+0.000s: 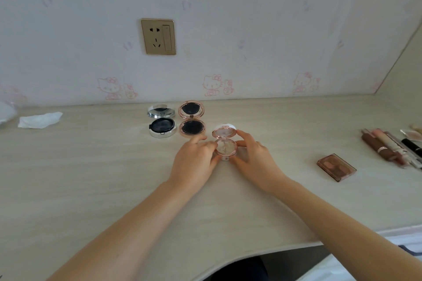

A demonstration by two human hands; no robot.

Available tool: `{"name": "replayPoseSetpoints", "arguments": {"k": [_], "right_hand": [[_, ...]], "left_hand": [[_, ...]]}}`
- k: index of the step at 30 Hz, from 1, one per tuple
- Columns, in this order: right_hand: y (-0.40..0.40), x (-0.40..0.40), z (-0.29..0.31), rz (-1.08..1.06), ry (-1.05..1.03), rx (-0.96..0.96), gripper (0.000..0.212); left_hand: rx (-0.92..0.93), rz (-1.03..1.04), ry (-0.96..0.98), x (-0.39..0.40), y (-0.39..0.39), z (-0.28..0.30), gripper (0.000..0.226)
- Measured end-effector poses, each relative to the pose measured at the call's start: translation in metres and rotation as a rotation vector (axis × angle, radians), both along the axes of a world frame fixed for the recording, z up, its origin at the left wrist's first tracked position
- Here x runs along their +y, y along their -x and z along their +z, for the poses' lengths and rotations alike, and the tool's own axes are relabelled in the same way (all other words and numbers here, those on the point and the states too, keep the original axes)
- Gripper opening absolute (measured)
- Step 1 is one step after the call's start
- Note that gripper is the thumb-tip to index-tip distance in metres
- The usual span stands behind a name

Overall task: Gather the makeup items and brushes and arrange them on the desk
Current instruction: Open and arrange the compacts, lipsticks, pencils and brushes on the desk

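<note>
While both forearms reach up from the bottom of the frame, the left hand point(194, 159) and right hand point(253, 155) meet at frame centre, fingers curled round the base of an open pink compact point(225, 143), probably to set it in line. Its lid stands tilted up. Just beyond, upper left of it, a rose-gold compact point(191, 118) and a silver compact point(161, 123) lie open side by side near the wall. At right sit a brown palette point(336, 167) and, further right, a cluster of tubes point(388, 147), seemingly not yet gathered.
</note>
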State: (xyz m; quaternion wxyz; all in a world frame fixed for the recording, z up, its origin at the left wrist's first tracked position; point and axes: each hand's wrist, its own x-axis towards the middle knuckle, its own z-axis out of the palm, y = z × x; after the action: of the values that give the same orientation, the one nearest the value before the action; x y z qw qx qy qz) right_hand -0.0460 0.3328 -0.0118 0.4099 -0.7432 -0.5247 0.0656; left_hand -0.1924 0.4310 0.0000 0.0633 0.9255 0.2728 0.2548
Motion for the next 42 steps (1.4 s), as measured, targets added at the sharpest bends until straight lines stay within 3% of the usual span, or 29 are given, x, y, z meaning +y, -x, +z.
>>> {"name": "replayPoseSetpoints", "arguments": {"k": [17, 42], "right_hand": [[-0.043, 0.061, -0.002, -0.029, 0.000, -0.002, 0.063], [-0.042, 0.077, 0.005, -0.015, 0.099, -0.024, 0.066]], "left_hand": [[0.025, 0.020, -0.335, 0.034, -0.036, 0.005, 0.019], [0.113, 0.054, -0.233, 0.044, -0.035, 0.004, 0.032]]}}
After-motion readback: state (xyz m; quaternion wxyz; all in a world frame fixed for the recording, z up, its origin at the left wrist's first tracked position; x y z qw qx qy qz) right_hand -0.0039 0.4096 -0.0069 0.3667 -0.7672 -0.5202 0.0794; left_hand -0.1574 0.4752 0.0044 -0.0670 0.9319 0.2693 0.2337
